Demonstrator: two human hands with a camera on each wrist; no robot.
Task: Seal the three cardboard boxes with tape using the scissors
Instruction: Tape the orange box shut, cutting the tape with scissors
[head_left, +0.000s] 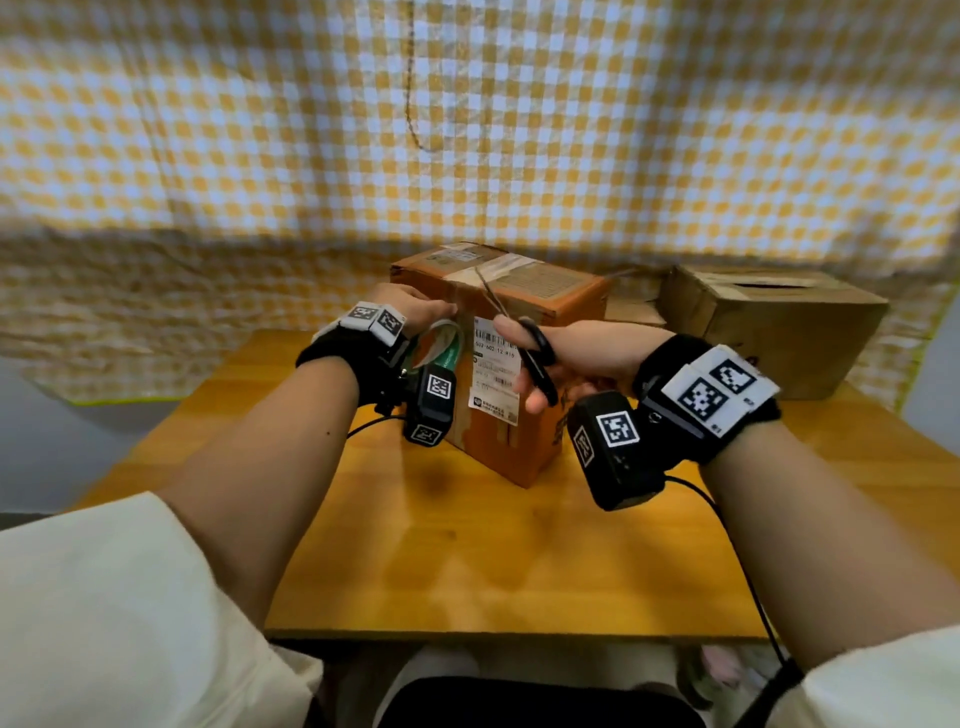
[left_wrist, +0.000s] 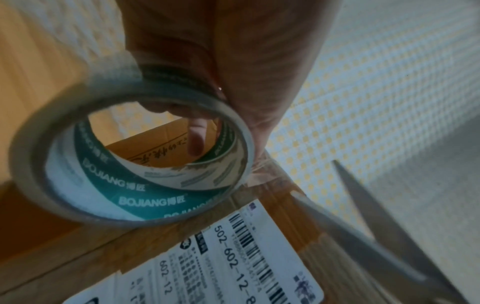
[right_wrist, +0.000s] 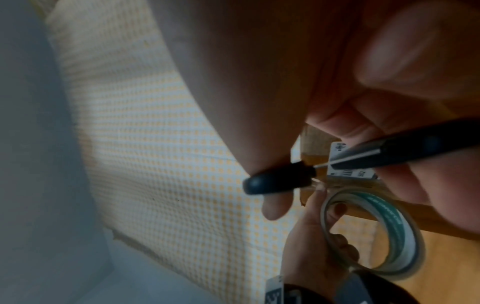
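Two hands at an orange box (head_left: 511, 364) on the desk (head_left: 467, 545), left hand (head_left: 415, 306) gripping tape roll (head_left: 441, 348) against its upper edge, right hand (head_left: 561, 358) holding scissors (head_left: 524, 343), blades apart, second box (head_left: 779, 322) far right.

A wooden table (head_left: 467, 571) carries an orange cardboard box (head_left: 519, 447) and a brown box (head_left: 779, 322).

Both forearms bare below cream sleeves (head_left: 119, 597) rolled toward the elbow. Each wrist carries a black strap (head_left: 337, 358) topped at 12 o'clock by white blocks printed with black square markers (head_left: 714, 387); a black camera module (head_left: 610, 447), also marker-tagged, hangs at 6 o'clock, trailing a thin black cable (head_left: 748, 577)
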